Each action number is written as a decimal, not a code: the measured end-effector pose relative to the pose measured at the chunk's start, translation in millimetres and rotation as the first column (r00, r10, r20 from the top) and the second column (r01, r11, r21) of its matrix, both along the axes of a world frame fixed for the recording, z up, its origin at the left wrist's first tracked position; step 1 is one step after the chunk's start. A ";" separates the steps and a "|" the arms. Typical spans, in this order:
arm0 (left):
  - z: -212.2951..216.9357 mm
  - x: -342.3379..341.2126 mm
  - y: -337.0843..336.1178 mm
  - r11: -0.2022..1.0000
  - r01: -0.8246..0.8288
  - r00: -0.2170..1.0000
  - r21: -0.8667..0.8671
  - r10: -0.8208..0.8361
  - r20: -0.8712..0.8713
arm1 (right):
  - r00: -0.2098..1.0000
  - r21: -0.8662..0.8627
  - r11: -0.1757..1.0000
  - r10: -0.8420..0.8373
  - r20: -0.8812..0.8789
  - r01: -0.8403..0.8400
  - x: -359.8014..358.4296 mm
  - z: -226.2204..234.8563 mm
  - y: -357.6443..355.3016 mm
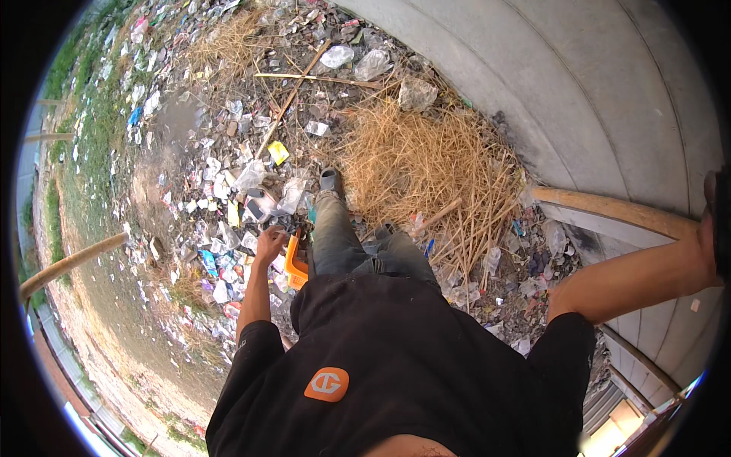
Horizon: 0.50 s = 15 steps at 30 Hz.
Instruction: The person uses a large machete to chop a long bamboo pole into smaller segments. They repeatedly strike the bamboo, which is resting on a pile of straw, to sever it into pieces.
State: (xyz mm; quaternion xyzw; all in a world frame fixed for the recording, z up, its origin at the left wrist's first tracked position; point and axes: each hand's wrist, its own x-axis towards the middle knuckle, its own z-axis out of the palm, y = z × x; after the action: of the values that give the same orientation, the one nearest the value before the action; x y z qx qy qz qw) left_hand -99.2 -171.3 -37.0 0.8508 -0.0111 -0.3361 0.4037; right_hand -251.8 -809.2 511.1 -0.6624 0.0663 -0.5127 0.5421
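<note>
Low on my left side, my left hand reaches down beside an orange plastic object with an open, frame-like shape. Its fingers look bent together close to the orange rim; whatever they hold is too small to make out. Pale plastic scraps and a dark-and-pale object lie just beyond the hand. My right arm stretches out toward the grey wall, with a dark thing around or against the wrist. The right hand itself is lost at the picture's edge.
Litter covers the ground, with dry straw ahead of my shoe. A curved-looking grey panel wall rises on the right, with a wooden pole along it. Another pole stands at left. A stone lies near the straw.
</note>
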 end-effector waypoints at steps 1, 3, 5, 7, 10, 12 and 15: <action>4.4 -11.1 2.1 1.000 -0.005 1.000 0.027 0.005 0.000 | 0.999 0.174 0.984 0.043 -0.030 -0.037 1.4 -57.1 8.8; -0.2 -15.8 3.5 0.999 0.000 1.000 0.051 -0.001 0.024 | 0.999 0.177 0.983 0.042 0.020 -0.045 -1.2 -148.7 36.6; 6.8 -24.0 15.9 0.990 0.075 0.996 0.119 -0.079 0.027 | 0.947 0.439 0.882 -0.021 -0.320 0.168 -11.8 -360.0 105.1; 10.5 -25.0 30.4 0.975 0.116 0.988 0.189 -0.133 0.080 | 0.604 0.146 0.917 -0.118 -0.788 0.370 -58.3 -594.7 117.5; 24.1 -52.9 88.1 0.875 0.269 0.905 0.403 -0.373 0.206 | 0.545 0.218 0.850 -0.094 -0.833 0.480 -29.7 -677.7 112.2; 45.0 -76.9 100.6 0.912 0.166 0.975 0.376 -0.210 0.079 | 0.668 0.447 0.766 0.031 -0.744 0.462 12.3 -562.4 71.4; 41.4 -93.8 156.9 0.841 0.252 0.966 0.479 -0.252 -0.066 | 0.880 0.559 0.757 -0.045 -0.473 0.339 66.1 -391.2 24.1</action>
State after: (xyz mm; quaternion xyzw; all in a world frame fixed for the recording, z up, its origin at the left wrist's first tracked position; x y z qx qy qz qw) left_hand -193.0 -14.5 4.4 0.9157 -0.0382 -0.3782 0.1307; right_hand -185.7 -785.1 119.9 -0.5297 0.4206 -0.3553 0.6452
